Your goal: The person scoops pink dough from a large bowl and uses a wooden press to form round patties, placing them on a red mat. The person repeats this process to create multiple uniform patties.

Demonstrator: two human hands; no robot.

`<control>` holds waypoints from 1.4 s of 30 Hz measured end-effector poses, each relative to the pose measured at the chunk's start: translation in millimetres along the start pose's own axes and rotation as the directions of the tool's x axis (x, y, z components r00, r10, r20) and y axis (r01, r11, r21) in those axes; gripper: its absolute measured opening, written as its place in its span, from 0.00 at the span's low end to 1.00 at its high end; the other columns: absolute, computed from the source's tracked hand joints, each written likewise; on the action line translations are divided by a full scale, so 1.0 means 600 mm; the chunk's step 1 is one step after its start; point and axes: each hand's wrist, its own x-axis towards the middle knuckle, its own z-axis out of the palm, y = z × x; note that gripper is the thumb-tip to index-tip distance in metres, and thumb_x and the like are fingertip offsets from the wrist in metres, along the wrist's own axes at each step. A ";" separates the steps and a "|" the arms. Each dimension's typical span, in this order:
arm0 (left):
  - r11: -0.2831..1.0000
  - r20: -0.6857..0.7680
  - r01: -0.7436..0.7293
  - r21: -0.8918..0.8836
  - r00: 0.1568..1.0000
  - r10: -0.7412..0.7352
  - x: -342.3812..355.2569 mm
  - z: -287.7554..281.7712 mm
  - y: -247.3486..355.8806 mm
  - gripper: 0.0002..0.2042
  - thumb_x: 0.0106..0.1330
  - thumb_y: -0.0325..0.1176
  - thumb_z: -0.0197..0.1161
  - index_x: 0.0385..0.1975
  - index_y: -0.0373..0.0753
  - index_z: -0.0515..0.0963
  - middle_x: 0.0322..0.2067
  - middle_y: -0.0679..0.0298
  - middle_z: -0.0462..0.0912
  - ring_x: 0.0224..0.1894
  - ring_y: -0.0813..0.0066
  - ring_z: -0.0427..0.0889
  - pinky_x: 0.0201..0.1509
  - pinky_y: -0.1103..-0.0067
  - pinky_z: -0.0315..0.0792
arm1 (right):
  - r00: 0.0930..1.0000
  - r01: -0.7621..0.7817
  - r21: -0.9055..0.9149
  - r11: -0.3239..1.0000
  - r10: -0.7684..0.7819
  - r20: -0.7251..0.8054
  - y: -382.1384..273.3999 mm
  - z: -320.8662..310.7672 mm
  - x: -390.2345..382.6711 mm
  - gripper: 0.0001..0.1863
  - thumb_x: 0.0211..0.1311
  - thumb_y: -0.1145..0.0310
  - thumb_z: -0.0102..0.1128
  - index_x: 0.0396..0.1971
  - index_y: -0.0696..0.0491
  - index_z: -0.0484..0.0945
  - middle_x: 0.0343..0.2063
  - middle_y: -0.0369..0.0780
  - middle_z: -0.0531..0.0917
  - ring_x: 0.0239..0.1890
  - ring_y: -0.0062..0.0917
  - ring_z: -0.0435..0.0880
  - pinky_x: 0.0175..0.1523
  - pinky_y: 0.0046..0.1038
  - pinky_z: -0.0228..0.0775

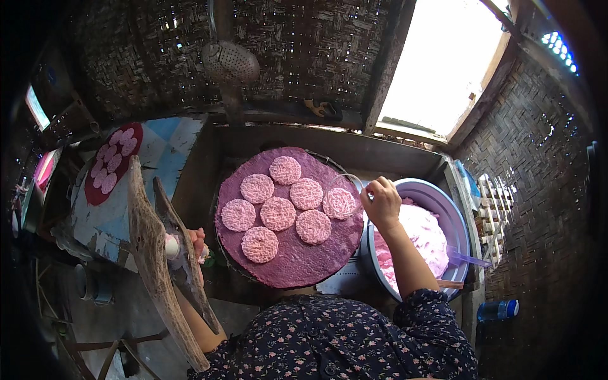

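Note:
My right hand (pixel 384 201) pinches a thin pale ring (pixel 346 175), which circles the rightmost pink noodle-like disc (pixel 339 203). Several more textured pink discs (pixel 277 213) lie on a round purple cloth-covered tray (pixel 297 263) in front of me. On the left, my left hand (pixel 199 240) is closed on a two-armed wooden press (pixel 149 253), partly hidden behind its wood. A white cylinder (pixel 171 246) sits between the press's arms, and a bit of pink dough shows by the fingers.
A blue-grey basin (pixel 465 221) of pink dough (pixel 418 240) stands right of the tray, a purple-handled utensil (pixel 468 258) in it. A red round sheet (pixel 130 135) with pink discs lies on the left table (pixel 161 142). A perforated ladle (pixel 230 62) hangs ahead; a blue bottle (pixel 497 310) lies right.

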 end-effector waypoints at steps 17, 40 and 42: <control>0.998 -0.032 0.063 -0.013 0.997 -0.063 -0.007 -0.003 0.008 0.13 0.57 0.20 0.63 0.38 0.40 0.70 0.34 0.68 0.71 0.42 0.71 0.74 0.61 0.63 0.66 | 0.847 -0.174 0.236 0.956 0.024 0.531 -0.097 -0.050 -0.039 0.08 0.43 0.64 0.61 0.18 0.53 0.81 0.25 0.40 0.79 0.31 0.34 0.80 0.40 0.34 0.72; 0.964 -0.001 -0.113 0.239 0.993 0.117 -0.020 0.004 -0.005 0.09 0.60 0.26 0.61 0.39 0.41 0.72 0.38 0.65 0.75 0.43 0.69 0.77 0.60 0.63 0.66 | 0.841 -0.059 0.227 0.972 -0.074 0.536 -0.172 -0.053 -0.079 0.10 0.50 0.62 0.56 0.21 0.51 0.83 0.23 0.39 0.78 0.30 0.33 0.80 0.38 0.33 0.73; 0.905 -0.053 -0.121 0.408 0.986 0.156 -0.009 0.029 -0.011 0.08 0.61 0.29 0.61 0.39 0.41 0.73 0.39 0.65 0.77 0.42 0.70 0.78 0.60 0.63 0.66 | 0.855 -0.094 0.368 0.925 -0.114 0.506 -0.167 -0.077 -0.073 0.15 0.56 0.58 0.54 0.32 0.54 0.82 0.26 0.39 0.79 0.32 0.30 0.80 0.40 0.32 0.72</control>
